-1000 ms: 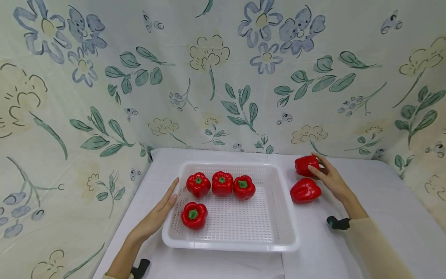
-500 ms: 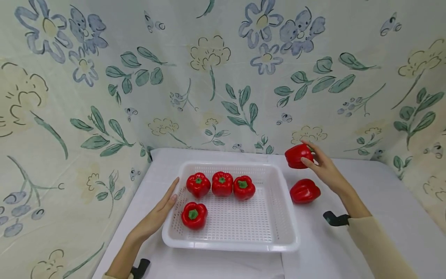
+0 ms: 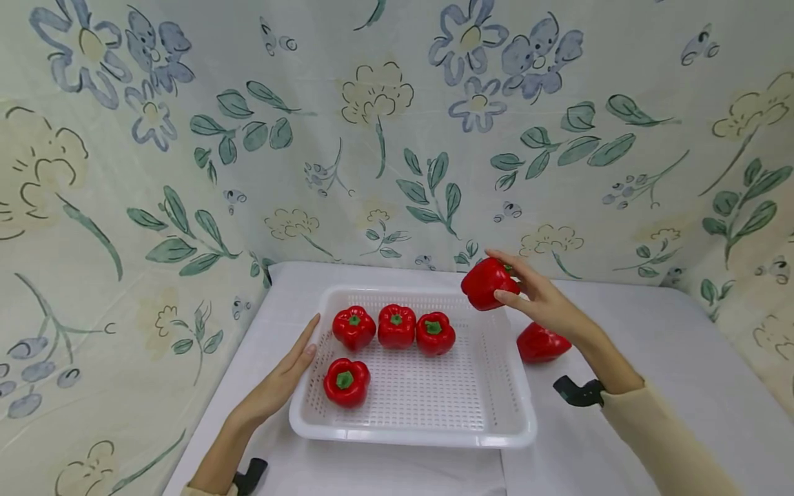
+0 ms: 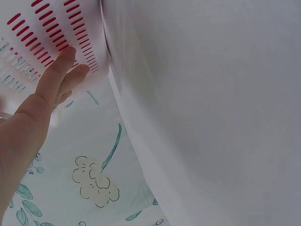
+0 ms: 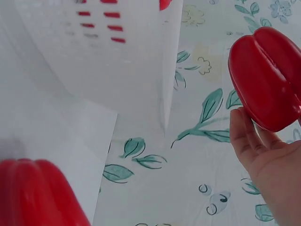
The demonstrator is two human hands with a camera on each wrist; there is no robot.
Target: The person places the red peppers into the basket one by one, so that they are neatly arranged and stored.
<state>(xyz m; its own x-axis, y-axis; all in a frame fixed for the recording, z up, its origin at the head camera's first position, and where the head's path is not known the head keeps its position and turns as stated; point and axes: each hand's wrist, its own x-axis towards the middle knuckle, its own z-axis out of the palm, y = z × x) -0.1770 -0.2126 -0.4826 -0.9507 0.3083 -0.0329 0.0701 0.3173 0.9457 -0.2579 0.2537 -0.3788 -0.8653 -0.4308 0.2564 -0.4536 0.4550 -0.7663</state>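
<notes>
My right hand grips a red bell pepper by its stem end, over the back right corner of a white perforated basket. In the right wrist view the same pepper lies against my fingers, above table height. Four-lobed red peppers with green stems sit inside the basket: a row of three along the back, its middle pepper upright, and a front left pepper. With fingers extended, my left hand rests along the basket's left wall; the left wrist view shows its fingertips against the slotted side.
Another red pepper lies on its side on the white table, right of the basket and partly behind my right hand. A flower-patterned cloth hangs behind and beside the table.
My right hand has lifted the pepper from the table at the right and carried it left to the basket's back right corner. My left hand stays on the basket wall.
</notes>
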